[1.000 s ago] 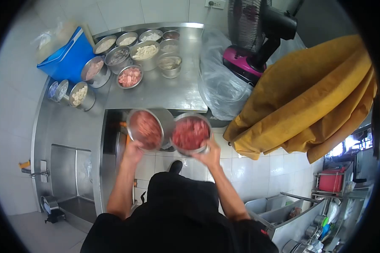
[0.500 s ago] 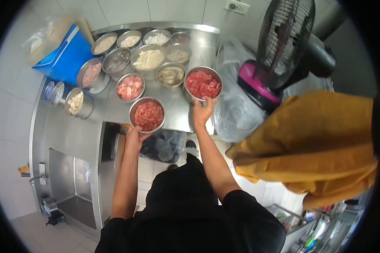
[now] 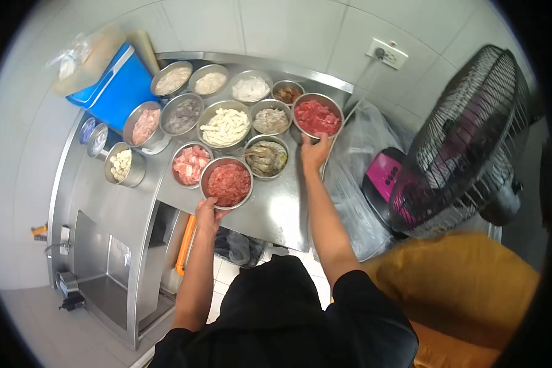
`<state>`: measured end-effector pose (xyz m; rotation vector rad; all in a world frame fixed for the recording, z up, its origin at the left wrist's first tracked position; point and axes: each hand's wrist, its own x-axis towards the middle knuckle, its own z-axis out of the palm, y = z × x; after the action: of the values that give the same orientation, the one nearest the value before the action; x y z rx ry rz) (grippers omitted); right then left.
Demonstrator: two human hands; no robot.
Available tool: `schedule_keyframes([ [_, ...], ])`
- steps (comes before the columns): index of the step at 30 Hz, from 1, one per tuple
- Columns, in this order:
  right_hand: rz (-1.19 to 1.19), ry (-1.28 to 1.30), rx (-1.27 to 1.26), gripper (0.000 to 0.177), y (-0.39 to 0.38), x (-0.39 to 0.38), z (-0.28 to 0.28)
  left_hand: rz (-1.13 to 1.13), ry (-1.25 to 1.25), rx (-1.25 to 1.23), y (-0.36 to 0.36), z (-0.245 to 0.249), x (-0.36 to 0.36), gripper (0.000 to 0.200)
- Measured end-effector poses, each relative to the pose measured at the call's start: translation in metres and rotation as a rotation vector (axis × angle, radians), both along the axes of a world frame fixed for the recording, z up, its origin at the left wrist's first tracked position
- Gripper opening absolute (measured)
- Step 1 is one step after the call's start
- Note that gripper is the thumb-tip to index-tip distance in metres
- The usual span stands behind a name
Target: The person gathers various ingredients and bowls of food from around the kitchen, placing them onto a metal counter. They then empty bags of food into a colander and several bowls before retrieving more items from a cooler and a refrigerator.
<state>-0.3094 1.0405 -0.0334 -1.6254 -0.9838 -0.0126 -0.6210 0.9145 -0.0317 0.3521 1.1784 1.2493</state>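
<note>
My left hand [image 3: 207, 214] grips the near rim of a steel bowl of minced red meat [image 3: 227, 183], which rests on the steel counter [image 3: 276, 211]. My right hand [image 3: 314, 151] holds the near rim of a steel bowl of cubed red meat [image 3: 316, 116] at the right end of the bowl rows. Between them stands a bowl of shrimp [image 3: 265, 156]. A bowl of pink meat cubes [image 3: 190, 163] sits just left of the minced meat.
Several more steel bowls of pale foods [image 3: 224, 126] fill the counter's back. A blue cooler [image 3: 116, 84] stands at the left, a sink [image 3: 101, 270] below it. A clear plastic bag [image 3: 356, 178], a pink-based fan [image 3: 466, 147] and yellow cloth [image 3: 466, 294] lie right.
Both bowls were carried up from below the counter and set onto it. The cubed-meat bowl has moved farther back, the minced-meat bowl in beside the pink cubes.
</note>
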Motion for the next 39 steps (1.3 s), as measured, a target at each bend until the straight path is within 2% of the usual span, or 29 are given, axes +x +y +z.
schedule_keyframes([
  [2,0.062,0.187,-0.159,0.04,0.016,0.009,0.006,0.04,-0.02,0.009,0.005,-0.004,-0.001,0.031],
  [6,0.011,-0.059,-0.122,0.045,0.038,0.012,0.002,0.072,-0.007,-0.024,0.015,-0.008,-0.001,0.035],
  [17,0.106,-0.041,-0.22,0.048,0.042,0.02,-0.006,0.08,0.015,-0.01,0.026,0.007,0.002,0.037],
  [22,0.258,0.011,-0.259,0.048,0.036,0.035,0.001,0.109,0.032,-0.001,0.036,0.0,0.0,0.034],
  [24,0.283,-0.001,-0.306,0.055,0.035,0.037,0.002,0.067,0.037,-0.01,0.039,-0.007,-0.003,0.038],
  [26,0.281,-0.037,-0.405,0.071,0.031,0.039,0.0,0.005,0.041,-0.014,0.029,-0.007,-0.004,0.044],
  [27,0.238,-0.011,-0.493,0.086,0.016,0.027,0.021,0.079,0.008,-0.007,0.021,-0.001,0.0,0.048],
  [28,0.264,-0.068,-0.406,0.086,0.006,0.021,0.015,0.14,-0.028,0.001,0.017,0.001,0.004,0.053],
  [30,0.288,-0.085,-0.306,0.084,-0.034,0.002,0.013,0.184,0.038,-0.03,-0.008,-0.003,0.007,0.063],
  [31,0.386,0.015,-0.295,0.081,-0.081,-0.017,0.041,0.197,0.075,-0.052,-0.021,-0.009,0.009,0.066],
  [32,0.422,0.122,-0.388,0.078,-0.12,-0.034,0.051,0.136,0.13,0.046,-0.041,-0.015,0.011,0.068],
  [33,0.49,-0.029,-0.454,0.074,-0.162,-0.04,0.039,0.072,0.185,0.088,-0.054,-0.04,0.006,0.058],
  [34,0.59,0.038,-0.41,0.072,-0.213,-0.048,0.033,-0.003,0.282,0.086,-0.081,-0.026,0.02,0.056],
  [35,0.595,0.04,-0.299,0.071,-0.267,-0.054,0.026,-0.154,0.285,0.102,-0.098,-0.062,0.013,0.056],
  [36,0.537,0.172,-0.506,0.064,-0.329,-0.06,0.028,-0.305,0.303,0.05,-0.129,-0.058,0.02,0.055],
  [37,0.466,0.281,-0.6,0.061,-0.392,-0.058,0.029,-0.467,0.335,0.013,-0.158,-0.068,0.025,0.051],
  [38,0.429,0.394,-0.674,0.057,-0.453,-0.063,0.033,-0.645,0.26,0.077,-0.187,-0.098,0.02,0.043],
  [39,0.239,0.422,-0.647,0.054,-0.516,-0.07,0.015,-0.934,0.307,0.089,-0.207,-0.123,0.007,0.036],
])
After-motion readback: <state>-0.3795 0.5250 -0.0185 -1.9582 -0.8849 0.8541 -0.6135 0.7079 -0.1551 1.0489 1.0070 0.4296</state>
